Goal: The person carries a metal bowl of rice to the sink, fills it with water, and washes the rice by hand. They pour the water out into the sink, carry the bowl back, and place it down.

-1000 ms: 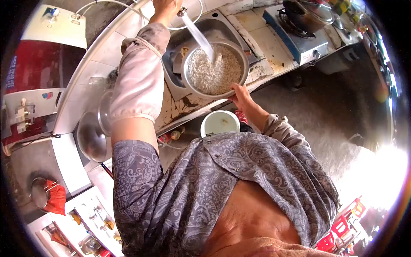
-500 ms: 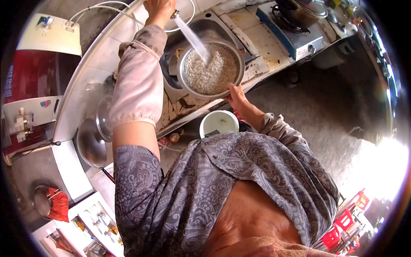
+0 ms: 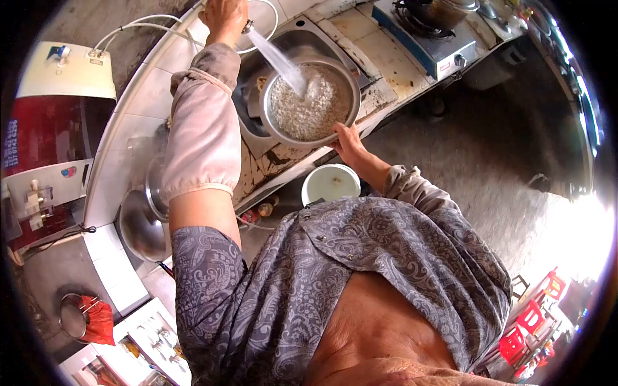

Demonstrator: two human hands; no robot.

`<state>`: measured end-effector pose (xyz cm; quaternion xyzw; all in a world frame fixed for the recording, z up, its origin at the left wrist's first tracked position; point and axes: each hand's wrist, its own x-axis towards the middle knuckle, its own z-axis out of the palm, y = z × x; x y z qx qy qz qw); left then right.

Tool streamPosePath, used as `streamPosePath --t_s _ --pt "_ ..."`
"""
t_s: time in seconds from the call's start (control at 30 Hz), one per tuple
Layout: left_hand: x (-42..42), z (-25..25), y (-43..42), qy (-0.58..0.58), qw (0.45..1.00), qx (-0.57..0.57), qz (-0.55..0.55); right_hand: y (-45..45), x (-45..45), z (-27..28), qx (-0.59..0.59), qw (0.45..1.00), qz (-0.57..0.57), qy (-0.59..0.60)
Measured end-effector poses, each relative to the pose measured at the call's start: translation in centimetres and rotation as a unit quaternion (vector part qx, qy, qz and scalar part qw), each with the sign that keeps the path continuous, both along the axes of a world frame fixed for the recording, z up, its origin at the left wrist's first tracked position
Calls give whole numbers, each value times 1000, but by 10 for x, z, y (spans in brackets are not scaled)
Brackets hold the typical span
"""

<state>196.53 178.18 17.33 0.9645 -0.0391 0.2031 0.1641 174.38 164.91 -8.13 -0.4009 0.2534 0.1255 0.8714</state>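
My left hand (image 3: pixel 225 20), at the top edge of the view, is closed round a tap (image 3: pixel 247 27); part of the hand is cut off by the edge. A white stream of water (image 3: pixel 278 59) runs from its mouth into a round metal basin (image 3: pixel 353 109). Pale grains that look like rice (image 3: pixel 302 116) lie under bubbling water in the basin. With its fingers on the near right rim, my right hand (image 3: pixel 347 143) grips the basin. The basin tilts over the metal sink (image 3: pixel 256 122), hiding much of it.
A blue gas stove (image 3: pixel 444 55) carrying a dark pot (image 3: pixel 444 11) stands right of the sink. Below the counter sits a white bucket (image 3: pixel 331 183). A wok (image 3: pixel 140 225) leans at the left, near a red-and-cream appliance (image 3: pixel 61 125).
The whole view has shifted a little, so the basin and both hands appear slightly further left. Water keeps running into the basin, and both grips stay the same.
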Motion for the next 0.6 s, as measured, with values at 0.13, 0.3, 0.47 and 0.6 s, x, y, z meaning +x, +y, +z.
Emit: streamPosePath --t_s 0.13,0.3,0.47,0.6 --pt "17 -20 7 -76 994 69 20 1 1 -10 -5 1000 -10 -11" --pt "16 -17 5 -56 996 57 41 5 -2 -3 -36 998 -48 10" --pt "3 -8 -2 -34 998 31 37 -2 -4 4 -11 999 -38 18" --pt "-3 -3 -4 -16 1000 -7 21 -6 -3 3 2 999 -26 35"
